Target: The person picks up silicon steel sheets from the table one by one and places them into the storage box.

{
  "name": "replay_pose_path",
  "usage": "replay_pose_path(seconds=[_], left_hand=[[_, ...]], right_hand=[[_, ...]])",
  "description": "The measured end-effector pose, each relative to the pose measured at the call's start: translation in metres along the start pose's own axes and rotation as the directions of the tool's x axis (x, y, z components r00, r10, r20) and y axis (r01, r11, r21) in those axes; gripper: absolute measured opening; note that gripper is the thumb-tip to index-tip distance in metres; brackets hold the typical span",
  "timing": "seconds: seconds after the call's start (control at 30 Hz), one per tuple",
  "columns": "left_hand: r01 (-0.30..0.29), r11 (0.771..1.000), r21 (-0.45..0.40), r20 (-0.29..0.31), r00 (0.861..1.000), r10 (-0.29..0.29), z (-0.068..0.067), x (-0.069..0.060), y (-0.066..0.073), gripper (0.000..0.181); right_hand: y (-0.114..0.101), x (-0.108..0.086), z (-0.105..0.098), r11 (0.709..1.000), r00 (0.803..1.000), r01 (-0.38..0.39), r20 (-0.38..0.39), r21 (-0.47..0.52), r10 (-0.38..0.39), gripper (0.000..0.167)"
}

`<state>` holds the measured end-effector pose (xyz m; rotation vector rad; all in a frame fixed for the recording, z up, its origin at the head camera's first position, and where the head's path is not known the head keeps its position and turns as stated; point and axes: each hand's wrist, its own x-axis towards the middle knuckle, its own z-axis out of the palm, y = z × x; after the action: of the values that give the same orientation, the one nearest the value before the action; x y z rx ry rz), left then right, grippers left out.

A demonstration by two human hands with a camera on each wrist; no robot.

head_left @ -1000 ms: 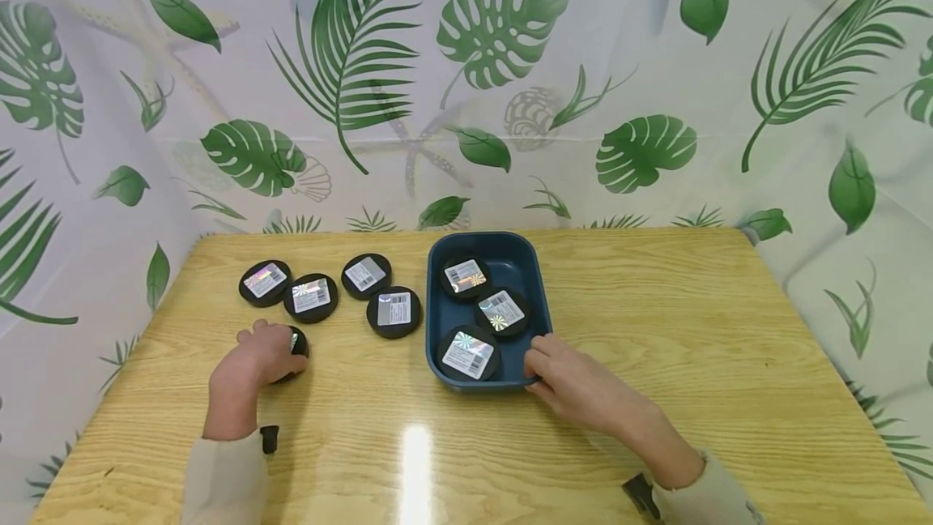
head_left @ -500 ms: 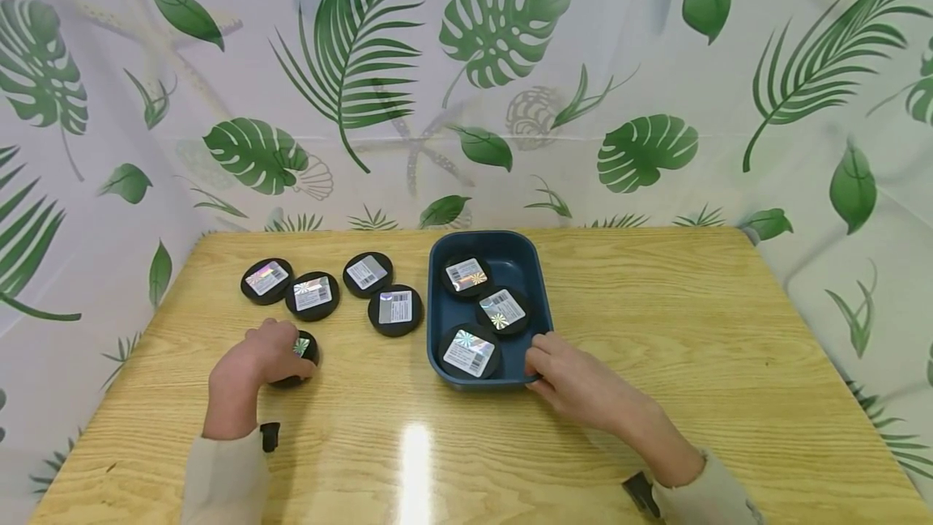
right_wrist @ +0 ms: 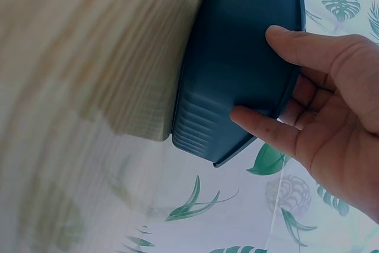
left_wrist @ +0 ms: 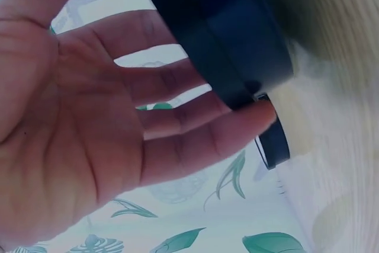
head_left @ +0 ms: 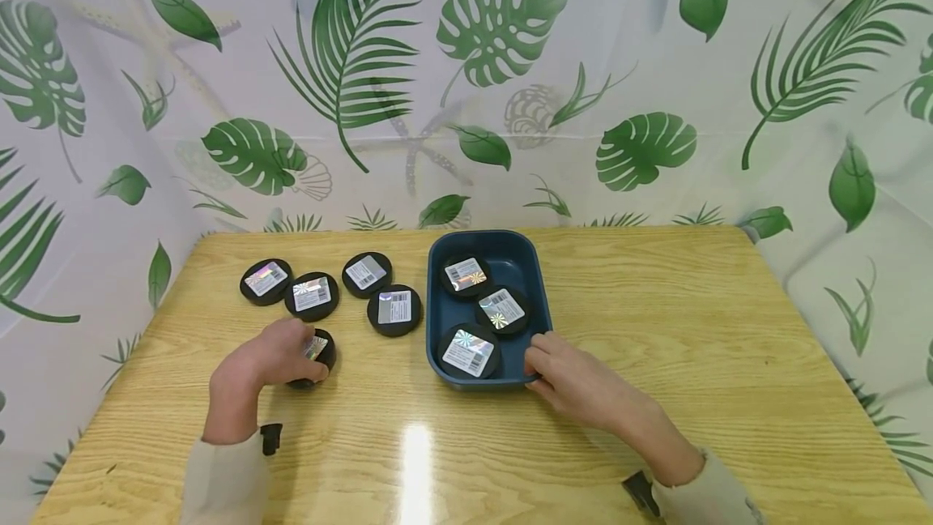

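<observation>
On the left part of the table, the left hand (head_left: pixel 273 355) grips a black round container (head_left: pixel 318 356) with a shiny label, thumb on its near side. The left wrist view shows the container's dark side wall (left_wrist: pixel 222 34) between the thumb and the fingers of the left hand (left_wrist: pixel 118 105). At its near right corner, the right hand (head_left: pixel 590 383) holds a dark blue tray (head_left: pixel 541 298). In the right wrist view the right hand (right_wrist: pixel 331 105) pinches the wall of the tray (right_wrist: pixel 237 57), some fingers reaching over the rim. Three labelled black containers (head_left: pixel 469 352) lie inside the tray.
Between the tray and the table's left edge, several more black round containers (head_left: pixel 394 310) lie label up on the wooden table (head_left: pixel 656 306). Behind the table hangs a white cloth (head_left: pixel 350 209) printed with green leaves.
The left hand's fingers and the gripped container have moved a little to the right across the table. The right hand and the tray have not visibly moved.
</observation>
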<state>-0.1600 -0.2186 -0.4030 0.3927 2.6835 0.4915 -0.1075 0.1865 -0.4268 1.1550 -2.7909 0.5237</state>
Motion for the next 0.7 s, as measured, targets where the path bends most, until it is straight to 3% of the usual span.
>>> replay_pose_path(seconds=[0.2, 0.4, 0.6, 0.7], left_hand=[[-0.088, 0.996, -0.016, -0.058, 0.995, 0.087, 0.000, -0.002, 0.005, 0.029], [-0.164, 0.985, 0.056, -0.135, 0.976, 0.170, 0.001, -0.005, 0.011, 0.025], [-0.133, 0.990, 0.046, -0.132, 0.982, 0.138, 0.002, -0.006, 0.017, 0.065], [-0.114, 0.993, 0.038, -0.124, 0.985, 0.118, 0.002, -0.006, 0.019, 0.073]], right_hand=[[0.000, -0.002, 0.001, 1.000, 1.000, 0.007, -0.006, -0.010, -0.007, 0.024], [0.001, -0.005, 0.002, 1.000, 1.000, 0.001, 0.009, -0.014, -0.001, 0.022], [0.002, -0.006, 0.004, 1.000, 1.000, 0.015, -0.005, -0.017, -0.015, 0.023], [0.002, -0.006, 0.005, 1.000, 1.000, 0.017, -0.012, -0.021, -0.017, 0.023]])
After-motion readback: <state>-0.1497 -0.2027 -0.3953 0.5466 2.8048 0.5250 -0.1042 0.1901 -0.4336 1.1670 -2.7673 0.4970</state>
